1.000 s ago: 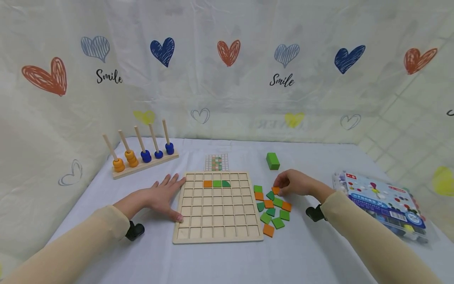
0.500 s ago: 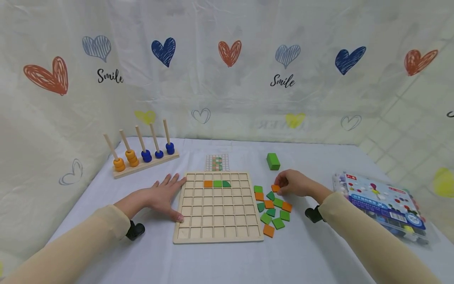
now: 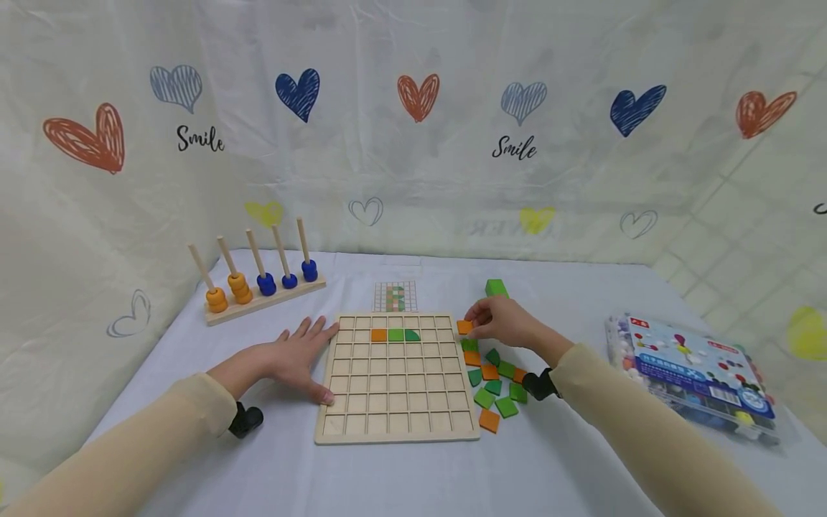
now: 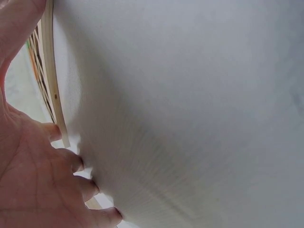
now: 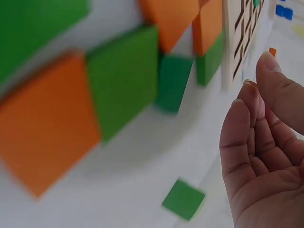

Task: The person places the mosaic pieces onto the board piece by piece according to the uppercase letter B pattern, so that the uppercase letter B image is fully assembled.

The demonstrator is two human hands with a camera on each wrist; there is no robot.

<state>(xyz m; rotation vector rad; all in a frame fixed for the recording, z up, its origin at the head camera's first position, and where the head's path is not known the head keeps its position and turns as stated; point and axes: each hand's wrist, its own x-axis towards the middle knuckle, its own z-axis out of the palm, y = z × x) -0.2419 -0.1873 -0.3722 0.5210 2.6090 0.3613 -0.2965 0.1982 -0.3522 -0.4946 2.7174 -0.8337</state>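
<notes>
A wooden grid board (image 3: 397,384) lies flat on the table, with an orange square tile (image 3: 378,335), a green square tile (image 3: 395,334) and a dark green quarter-round tile (image 3: 412,334) side by side in its second row. My left hand (image 3: 293,362) rests at the board's left edge, fingers spread straight, thumb on the rim. Between thumb and fingers my right hand (image 3: 507,323) pinches another orange square tile (image 3: 464,327), just off the board's upper right corner. In the right wrist view only a sliver of that tile (image 5: 272,51) shows past the thumb.
Loose orange and green tiles (image 3: 507,407) lie scattered right of the board. A printed pattern card (image 3: 395,296) sits behind it. The green block (image 3: 496,288) is partly hidden by my right hand. A peg stand with beads (image 3: 265,298) stands back left, a boxed set (image 3: 704,373) far right.
My right hand has lifted the orange square tile from the pile's far side and moved left toward the board's upper right corner. The left hand has stayed in place.
</notes>
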